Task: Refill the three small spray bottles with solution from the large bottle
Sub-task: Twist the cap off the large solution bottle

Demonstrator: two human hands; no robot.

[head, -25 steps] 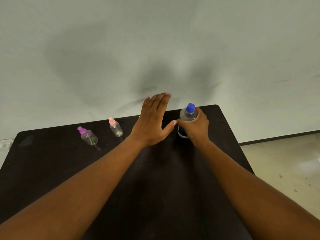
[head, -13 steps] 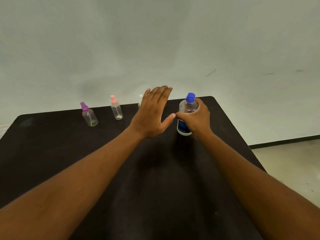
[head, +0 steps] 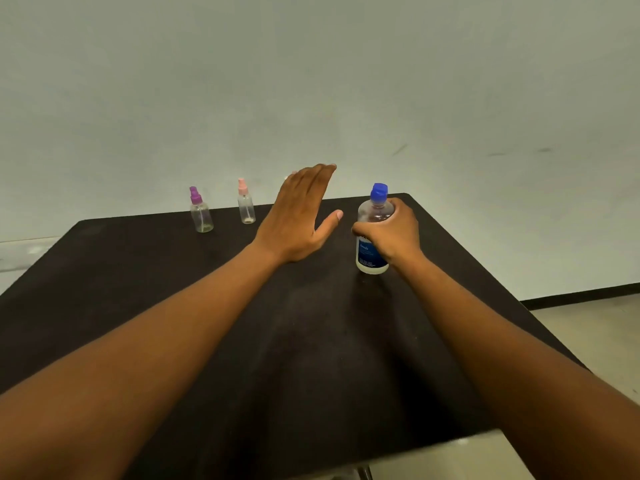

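Fingers (head: 388, 216) of the right hand (head: 391, 233) curl round the shoulder of the large bottle (head: 372, 237), just under its blue cap (head: 379, 191), gripping it as it stands upright on the table (head: 311, 341). Left of the bottle, the left hand (head: 298, 220) hovers with its fingers straight and together, thumb spread, holding nothing.

Over the last second the bottle has come nearer the person from the table's far right corner, and the left hand has risen slightly. That suggests the bottle is being readied for opening; the cap is still on, so no refilling has begun.

Well left of the bottle stand the pink-capped sprayer (head: 246, 206) and, farther left, the purple-capped one (head: 200, 211). The third is almost wholly hidden behind the left hand. Both forearms reach forward over the table.
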